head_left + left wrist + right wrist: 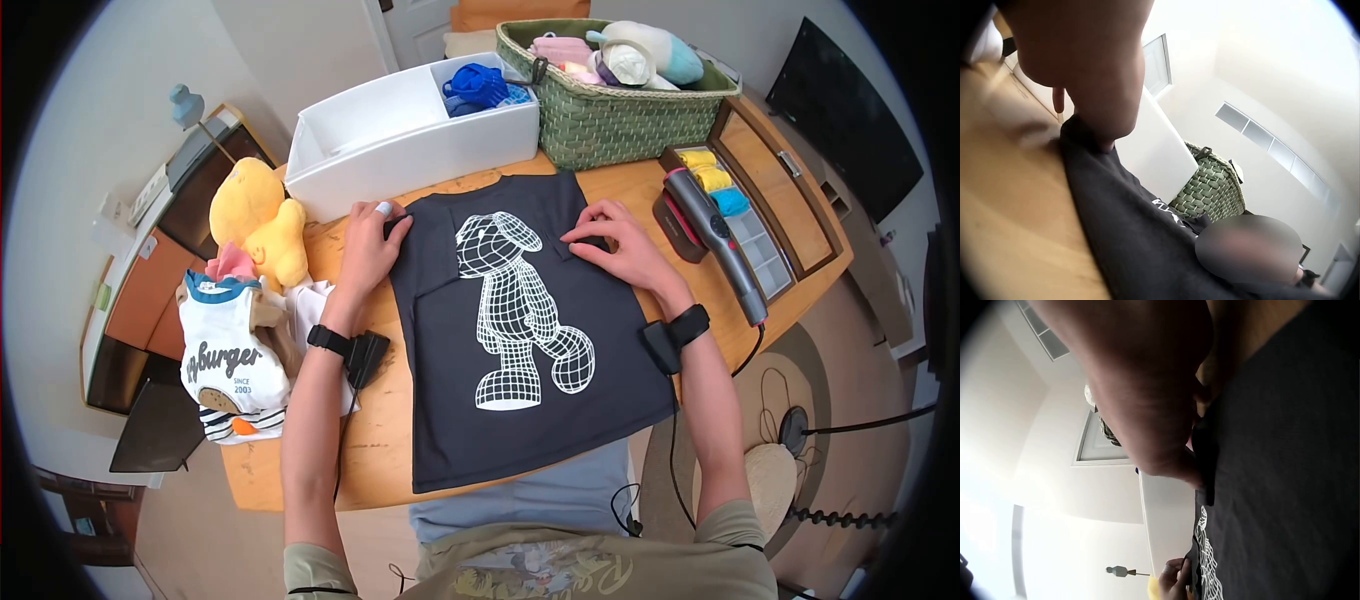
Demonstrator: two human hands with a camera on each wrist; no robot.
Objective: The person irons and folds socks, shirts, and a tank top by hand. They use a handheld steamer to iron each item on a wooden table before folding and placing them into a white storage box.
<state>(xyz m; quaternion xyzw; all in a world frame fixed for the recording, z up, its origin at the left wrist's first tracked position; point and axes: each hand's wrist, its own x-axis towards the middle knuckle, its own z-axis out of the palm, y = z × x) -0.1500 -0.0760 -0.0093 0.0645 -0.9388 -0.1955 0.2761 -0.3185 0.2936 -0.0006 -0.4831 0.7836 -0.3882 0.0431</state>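
A dark T-shirt [440, 380] with a white wireframe cartoon dog print [512, 300] lies spread on the wooden table. Its left sleeve is folded inward over part of the dog's head. At the shirt's upper left edge, my left hand [370, 250] pinches the dark cloth between thumb and fingers; a pale band circles one finger. In the left wrist view, the T-shirt [1129, 219] runs down from that hand [1091, 81]. My right hand [625, 248] pinches the sleeve at the upper right. The right wrist view shows its thumb [1179, 470] against the cloth.
Behind the shirt stand a white divided bin [420, 150] and a green woven basket [630, 125] of soft items. To the right are a grey corded styling tool [715, 240] and a compartment box [765, 250]. A yellow plush [255, 220] and folded clothes [235, 350] sit left.
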